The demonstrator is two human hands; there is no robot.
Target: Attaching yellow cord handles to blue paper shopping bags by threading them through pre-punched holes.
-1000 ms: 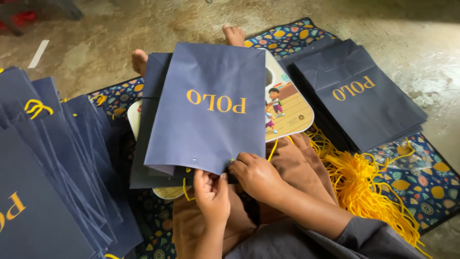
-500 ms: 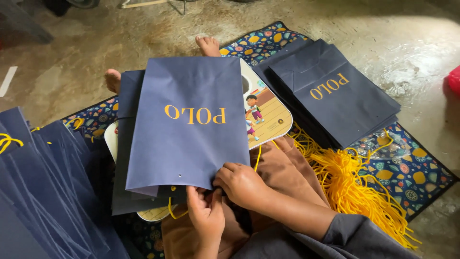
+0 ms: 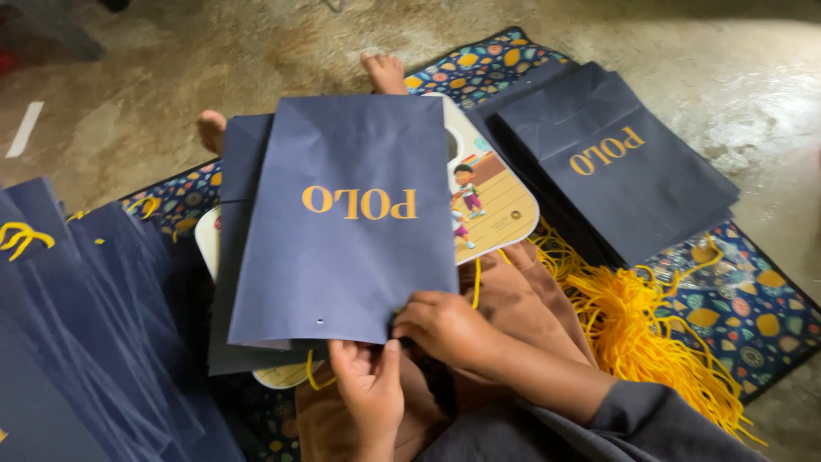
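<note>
While both hands — left hand (image 3: pixel 369 389) and right hand (image 3: pixel 445 329) — pinch the navy paper bag's (image 3: pixel 346 222) near edge over the lap, the yellow cord (image 3: pixel 475 282) could slip out — fingers hide the holes.

Home floor workspace: bare concrete floor (image 3: pixel 214 68), patterned mat (image 3: pixel 735 316), stacked paper bags (image 3: pixel 624 171)

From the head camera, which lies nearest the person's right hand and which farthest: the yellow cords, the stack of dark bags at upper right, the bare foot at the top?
From the right hand:
1. Yellow cords, just right.
2. Stack of dark bags, upper right.
3. Bare foot, top, farthest.
</note>
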